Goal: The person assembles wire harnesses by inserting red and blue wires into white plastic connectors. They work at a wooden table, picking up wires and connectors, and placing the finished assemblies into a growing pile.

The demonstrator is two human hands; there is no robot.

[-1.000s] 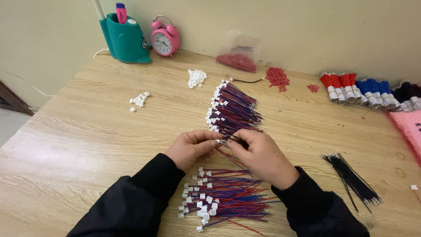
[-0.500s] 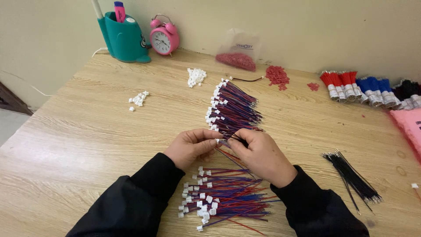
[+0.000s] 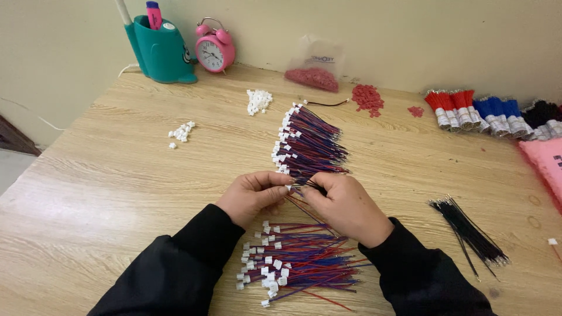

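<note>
Almost nothing has changed over the last second: both hands stay at the centre of the frame on the pale wooden worktop (image 3: 105,175), so the fiddly joining work between them looks still under way. The left hand (image 3: 253,196) is pinched shut on a small white plastic connector (image 3: 288,188), and the right hand (image 3: 345,206) is closed on thin red and blue wires (image 3: 304,206) running into it; whether they are seated I cannot tell. Two heaps of red-and-blue wire leads with white plugs lie near: one fanned heap (image 3: 307,143) just above the hands, one (image 3: 301,263) just below them. Two small piles of loose white housings sit in the upper middle (image 3: 258,100) and upper left (image 3: 182,132). One bundle of black wires (image 3: 468,231) lies at lower right. Along the top stand one teal pen holder (image 3: 161,52), one pink alarm clock (image 3: 215,51) and one clear bag of red pieces (image 3: 316,70), with two loose red scatters (image 3: 369,96) beside it.
</note>
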